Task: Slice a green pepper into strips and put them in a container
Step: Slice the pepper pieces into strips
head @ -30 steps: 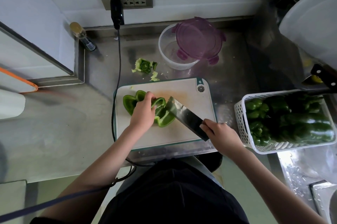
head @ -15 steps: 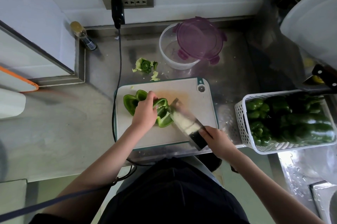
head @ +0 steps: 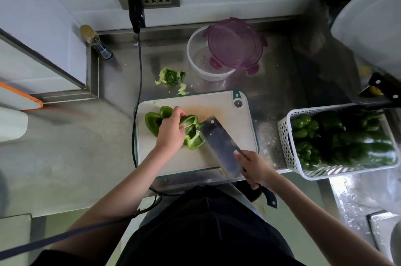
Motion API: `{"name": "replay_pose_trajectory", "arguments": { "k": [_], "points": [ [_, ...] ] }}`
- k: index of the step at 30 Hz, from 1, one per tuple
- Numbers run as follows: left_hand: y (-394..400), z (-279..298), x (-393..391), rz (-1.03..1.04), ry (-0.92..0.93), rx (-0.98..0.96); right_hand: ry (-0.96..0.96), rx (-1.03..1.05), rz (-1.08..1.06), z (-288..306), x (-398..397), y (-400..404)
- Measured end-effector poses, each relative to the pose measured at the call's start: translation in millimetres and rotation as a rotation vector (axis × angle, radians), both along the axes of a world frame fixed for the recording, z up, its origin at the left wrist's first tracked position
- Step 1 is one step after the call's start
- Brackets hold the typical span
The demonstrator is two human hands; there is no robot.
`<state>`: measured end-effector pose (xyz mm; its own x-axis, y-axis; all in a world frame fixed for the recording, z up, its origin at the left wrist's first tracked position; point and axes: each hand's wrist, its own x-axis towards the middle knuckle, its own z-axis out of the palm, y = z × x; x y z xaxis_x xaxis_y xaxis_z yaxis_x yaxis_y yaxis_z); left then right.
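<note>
An opened green pepper [head: 192,133] lies flattened on the white cutting board [head: 230,114]. My left hand [head: 170,133] presses down on its middle, and part of the pepper shows on either side of the hand. My right hand [head: 252,167] grips the handle of a cleaver [head: 219,143]. The blade's far end rests against the pepper's right edge. A clear round container [head: 204,57] stands behind the board, with its purple lid [head: 235,45] leaning across its rim.
The pepper's cut core and scraps [head: 171,77] lie on the steel counter behind the board. A white basket [head: 288,148] of whole green peppers sits at the right. A black cable [head: 138,83] runs from the wall socket down along the board's left edge. A small bottle [head: 95,42] stands at the back left.
The cleaver went down toward the board's front edge, then came back up to the pepper's right edge. My left hand stayed on the pepper.
</note>
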<state>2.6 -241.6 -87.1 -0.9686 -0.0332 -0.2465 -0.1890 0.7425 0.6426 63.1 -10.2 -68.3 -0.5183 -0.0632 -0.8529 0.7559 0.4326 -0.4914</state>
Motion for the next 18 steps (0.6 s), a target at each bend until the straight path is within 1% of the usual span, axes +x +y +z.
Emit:
{"name": "replay_pose_trajectory", "arguments": {
  "k": [6,14,16,18],
  "points": [
    [1.7,-1.0,0.3,0.03,0.005,-0.014,0.036,0.023,0.05,0.6,7.3,-5.7],
    [5.2,-2.2,2.6,0.026,0.064,-0.035,-0.146,-0.054,-0.023,14.2,5.1,-6.5],
    [4.5,-3.5,5.3,0.0,0.091,-0.041,-0.193,-0.071,-0.016,18.2,-3.4,-4.0],
    [3.7,-5.1,8.1,-0.028,0.119,-0.05,-0.191,-0.054,0.036,24.7,-11.9,0.7]
  ]
}}
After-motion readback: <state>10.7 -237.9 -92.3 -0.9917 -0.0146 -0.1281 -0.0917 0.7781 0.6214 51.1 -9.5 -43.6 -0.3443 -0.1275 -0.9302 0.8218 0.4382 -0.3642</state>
